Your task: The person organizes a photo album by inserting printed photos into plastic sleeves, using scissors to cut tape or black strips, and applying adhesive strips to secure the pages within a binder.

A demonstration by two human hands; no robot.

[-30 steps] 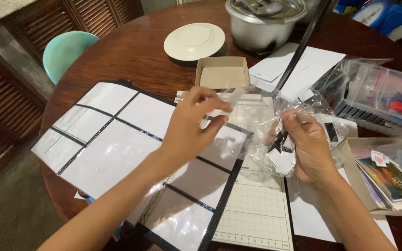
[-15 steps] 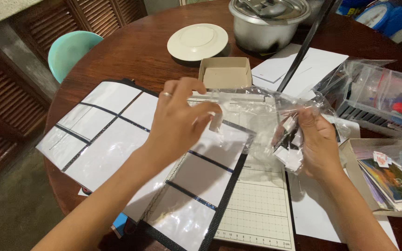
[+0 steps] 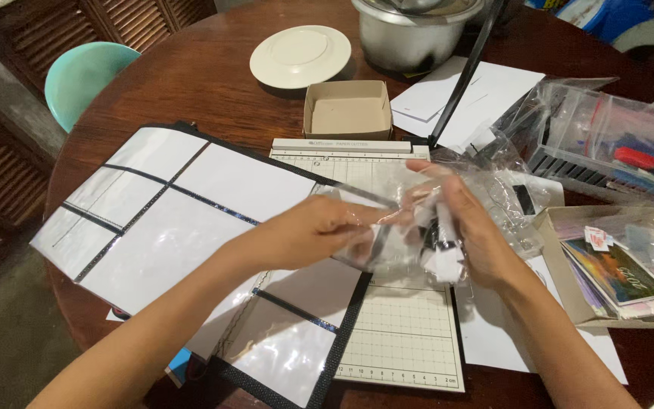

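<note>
My left hand (image 3: 308, 231) pinches one side of a clear plastic bag (image 3: 387, 227) above a paper cutter board (image 3: 387, 303). My right hand (image 3: 471, 231) grips the bag's other side, along with small white and dark pieces bunched inside the plastic. The bag is blurred by motion, so its contents are hard to make out. A black-edged sheet of clear pockets (image 3: 168, 220) lies under my left forearm, partly over the cutter board.
A small open cardboard box (image 3: 346, 110), a white plate (image 3: 300, 53) and a metal pot (image 3: 410, 34) stand at the back. White papers (image 3: 463, 91), a plastic-covered basket of pens (image 3: 615, 151) and a box of cards (image 3: 615, 269) lie right. A teal chair (image 3: 85, 72) stands left.
Both hands have come lower and closer together with the plastic bag. The bag, stretched wide half a second ago, is now bunched between them.
</note>
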